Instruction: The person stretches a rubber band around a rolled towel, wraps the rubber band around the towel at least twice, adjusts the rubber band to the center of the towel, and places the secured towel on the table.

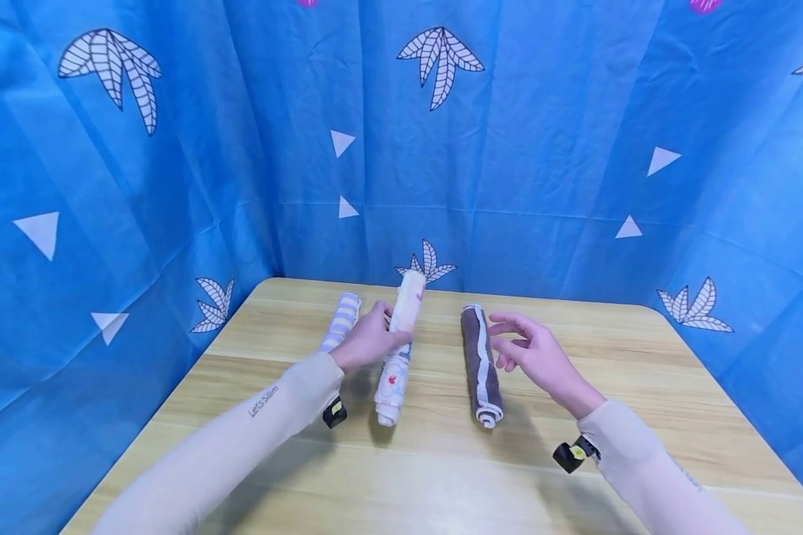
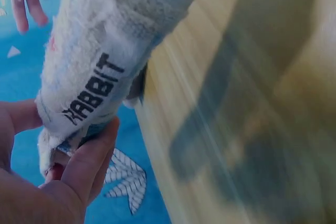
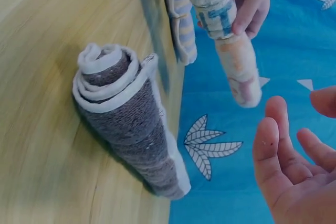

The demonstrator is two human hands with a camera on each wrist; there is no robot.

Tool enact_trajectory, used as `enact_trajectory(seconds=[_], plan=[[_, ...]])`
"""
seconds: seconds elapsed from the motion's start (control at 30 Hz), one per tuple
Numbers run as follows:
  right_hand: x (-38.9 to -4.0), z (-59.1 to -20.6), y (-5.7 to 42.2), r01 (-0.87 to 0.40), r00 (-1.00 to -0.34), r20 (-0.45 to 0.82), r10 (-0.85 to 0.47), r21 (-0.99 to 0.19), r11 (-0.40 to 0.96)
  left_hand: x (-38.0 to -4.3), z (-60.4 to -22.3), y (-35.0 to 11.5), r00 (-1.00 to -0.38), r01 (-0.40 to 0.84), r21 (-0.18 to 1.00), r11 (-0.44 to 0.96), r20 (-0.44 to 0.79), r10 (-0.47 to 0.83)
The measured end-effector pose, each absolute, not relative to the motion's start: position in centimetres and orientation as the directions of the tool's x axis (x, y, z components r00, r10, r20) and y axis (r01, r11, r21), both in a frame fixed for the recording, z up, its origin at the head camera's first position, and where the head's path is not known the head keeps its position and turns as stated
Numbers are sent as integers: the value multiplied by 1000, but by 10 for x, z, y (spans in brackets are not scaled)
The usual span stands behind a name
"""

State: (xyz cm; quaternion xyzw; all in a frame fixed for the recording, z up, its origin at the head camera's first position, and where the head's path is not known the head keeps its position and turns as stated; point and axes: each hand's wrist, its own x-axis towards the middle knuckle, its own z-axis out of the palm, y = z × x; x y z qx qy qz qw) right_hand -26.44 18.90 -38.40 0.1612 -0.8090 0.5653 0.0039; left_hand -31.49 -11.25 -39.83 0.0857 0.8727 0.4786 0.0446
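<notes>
- Step in hand, my read from this end: holding the white patterned roll (image 1: pixel 393 375) clear of the bench (image 1: pixel 442 483) with one hand; the fabric looks like towelling.
- Left hand (image 1: pixel 371 340): pinching that roll around its middle, thumb on one side, fingers on the other.
- White patterned roll: up off the wood, tilted, between the other two rolls as I see it from the head view. Left wrist view gives me RABBIT lettering (image 2: pixel 94 87) on its side.
- Right hand (image 1: pixel 531 349): nothing in it, fingers loosely bent and spread apart, thumb away from them. Hangs just beside the brown roll (image 1: pixel 473 357); I see no contact in the right wrist view.
- Brown roll: lying on the bench, pale edging along its length, coiled end toward me.
- Striped roll (image 1: pixel 342 319): also lying on the bench, past the left hand, partly hidden by it in the head view.
- Blue curtain (image 1: pixel 542 134) behind everything.
- Next move, my judgement: calls for a steady left pinch, firm enough that the coil doesn't loosen, and a right hand kept from knocking the brown roll.
</notes>
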Motion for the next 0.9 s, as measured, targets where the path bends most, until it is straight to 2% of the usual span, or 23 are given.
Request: enact_trajectory(seconds=[0.33,0.57,0.9], plan=[[-263,-393,195,-256,-948,157,-277,-892,372,-348,-406,-117,-984,50,762,645,-72,162],[-262,-396,197,-266,-947,164,-277,-884,385,-358,-409,-115,-982,20,601,799,-140,130],[-261,-399,202,-258,-947,153,-283,-888,382,-370,-421,-112,-974,-35,493,869,-210,80]])
